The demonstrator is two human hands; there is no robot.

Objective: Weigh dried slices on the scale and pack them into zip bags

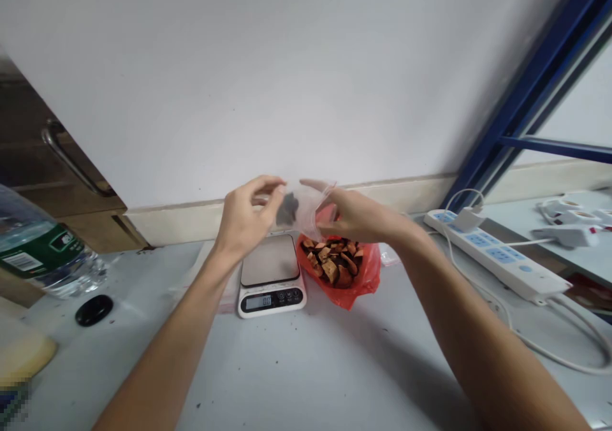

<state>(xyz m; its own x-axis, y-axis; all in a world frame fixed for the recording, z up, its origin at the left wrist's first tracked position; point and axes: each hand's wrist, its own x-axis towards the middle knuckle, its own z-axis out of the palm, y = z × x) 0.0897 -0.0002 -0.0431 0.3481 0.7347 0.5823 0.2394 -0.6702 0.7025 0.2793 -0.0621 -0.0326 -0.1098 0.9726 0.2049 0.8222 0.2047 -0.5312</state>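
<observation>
Above a small white kitchen scale (270, 262), my two hands hold a clear zip bag (306, 204) with dark pieces inside. My left hand (251, 211) pinches the bag's left end between thumb and fingers. At the bag's mouth on the right is my right hand (358, 214), thumb and fingers closed on the plastic with part of them behind or inside it. The scale's plate is bare and its display seems to read 0.0. Beside it, under my right hand, an open red plastic bag (370, 278) holds several brown dried chunks (332, 265).
More clear bags (205, 271) lie left of the scale. A large water bottle (38, 246) and a black oval object (94, 310) are at the left. A white power strip (497, 252) with trailing cords lies right, by a blue metal frame (507, 112). A wall rises behind.
</observation>
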